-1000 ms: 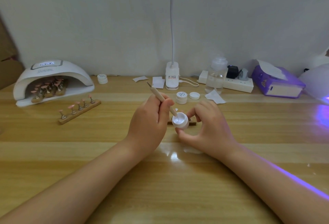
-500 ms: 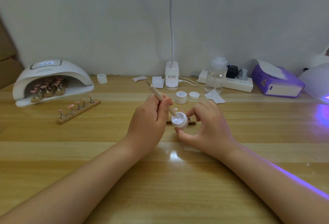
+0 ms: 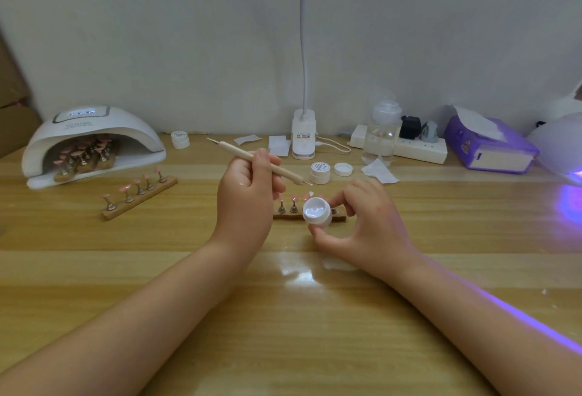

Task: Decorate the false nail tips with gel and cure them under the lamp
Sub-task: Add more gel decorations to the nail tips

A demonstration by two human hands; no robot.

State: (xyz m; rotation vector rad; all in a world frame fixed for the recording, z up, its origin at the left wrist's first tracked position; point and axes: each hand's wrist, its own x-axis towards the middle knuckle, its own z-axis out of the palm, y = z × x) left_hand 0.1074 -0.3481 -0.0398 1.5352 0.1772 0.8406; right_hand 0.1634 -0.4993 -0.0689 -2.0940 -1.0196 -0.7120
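Curing comes first at the far left: the white domed nail lamp (image 3: 91, 140) shelters wooden strips of pink false tips on metal stands (image 3: 83, 156), and one more wooden strip with five pink tips (image 3: 140, 195) lies on the table just in front of it. Those tips look light and brittle, so a strip is best carried by its wooden ends. Next, the left hand (image 3: 248, 194) pinches a slim wooden dotting tool (image 3: 261, 162) near its middle, metal point raised clear of the small white open gel pot (image 3: 317, 212). The right hand (image 3: 368, 222) grips that pot between thumb and fingers, tilted toward the camera; inside shows smooth white gel. Behind it sits a third wooden strip of pink tips (image 3: 293, 210), partly hidden. Farther back stand a closed white jar (image 3: 320, 172) and a loose white lid (image 3: 343, 169).
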